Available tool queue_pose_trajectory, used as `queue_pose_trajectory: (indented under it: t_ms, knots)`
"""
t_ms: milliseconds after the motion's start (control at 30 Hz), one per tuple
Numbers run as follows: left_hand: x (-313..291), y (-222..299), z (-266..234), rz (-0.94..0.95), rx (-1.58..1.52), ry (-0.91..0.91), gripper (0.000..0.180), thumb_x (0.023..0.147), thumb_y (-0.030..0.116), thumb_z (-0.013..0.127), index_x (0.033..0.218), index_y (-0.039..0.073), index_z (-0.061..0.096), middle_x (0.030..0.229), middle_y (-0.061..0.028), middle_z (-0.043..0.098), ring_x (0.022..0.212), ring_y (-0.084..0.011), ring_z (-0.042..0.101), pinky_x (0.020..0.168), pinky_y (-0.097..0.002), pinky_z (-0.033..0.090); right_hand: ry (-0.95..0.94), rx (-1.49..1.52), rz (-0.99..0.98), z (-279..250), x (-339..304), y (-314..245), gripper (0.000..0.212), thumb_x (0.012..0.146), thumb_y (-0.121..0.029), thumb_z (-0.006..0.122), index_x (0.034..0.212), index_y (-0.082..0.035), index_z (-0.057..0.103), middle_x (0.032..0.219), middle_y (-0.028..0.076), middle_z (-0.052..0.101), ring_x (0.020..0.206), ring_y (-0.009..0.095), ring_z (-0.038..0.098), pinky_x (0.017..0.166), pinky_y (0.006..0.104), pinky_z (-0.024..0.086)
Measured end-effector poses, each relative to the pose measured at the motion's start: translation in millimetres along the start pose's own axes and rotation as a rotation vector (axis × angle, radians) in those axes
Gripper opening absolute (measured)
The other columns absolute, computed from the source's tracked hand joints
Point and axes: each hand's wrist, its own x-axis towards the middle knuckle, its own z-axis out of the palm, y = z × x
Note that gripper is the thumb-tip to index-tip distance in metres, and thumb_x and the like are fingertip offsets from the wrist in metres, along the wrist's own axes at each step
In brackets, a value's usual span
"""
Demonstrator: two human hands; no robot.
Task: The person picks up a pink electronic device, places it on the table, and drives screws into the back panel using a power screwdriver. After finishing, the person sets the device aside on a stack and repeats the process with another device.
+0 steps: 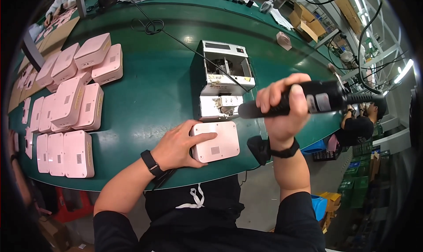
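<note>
Probably light and stiff, smooth enough to slip, the box [224, 141] lies at six o'clock of the machine [223, 81]. The left hand [177, 145], fingers spread, holds its nine-o'clock side, a sound grip; the right hand [288, 113] wraps the tool [313, 92].

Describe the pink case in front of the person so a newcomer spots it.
On the green table, near the middle, stands a silver-and-black machine. Just nearer the person, by the table's near edge, lies the pink case, slotted face up. Unlike the pink cases grouped at the left, it has the person's left hand gripping it.
</note>
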Motion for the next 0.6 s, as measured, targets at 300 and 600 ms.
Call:
queue_pose_trajectory:
  t_ms: [300, 600]
  knots:
    - [-4.4, -6.5, -0.1, 0.004, -0.045, 0.05, 0.073, 0.059, 0.034, 0.088, 0.127, 0.028, 0.064, 0.122, -0.0115, 0.054, 0.109, -0.0318, 0.06, 0.09, -0.0412, 0.053, -0.04, 0.104, 0.174, 19.1, -20.5, -5.2, 0.023, 0.096, -0.032, 0.045, 0.101, -0.009, 0.045, 0.063, 0.004, 0.048, 0.046, 0.016, 0.045, 0.05, 0.0348, 0.041]
    - [-0.7, -13.4, 7.8, 0.02, -0.032, 0.08, 0.074, 0.057, 0.03, 0.088, 0.127, 0.03, 0.064, 0.121, -0.0114, 0.054, 0.108, -0.0318, 0.06, 0.089, -0.041, 0.053, -0.25, 0.193, 0.221, 45.0, -61.6, -39.4, 0.049, 0.081, -0.033, 0.077, 0.106, -0.009, 0.043, 0.072, 0.008, 0.057, 0.059, 0.021, 0.056, 0.062, 0.039, 0.049]
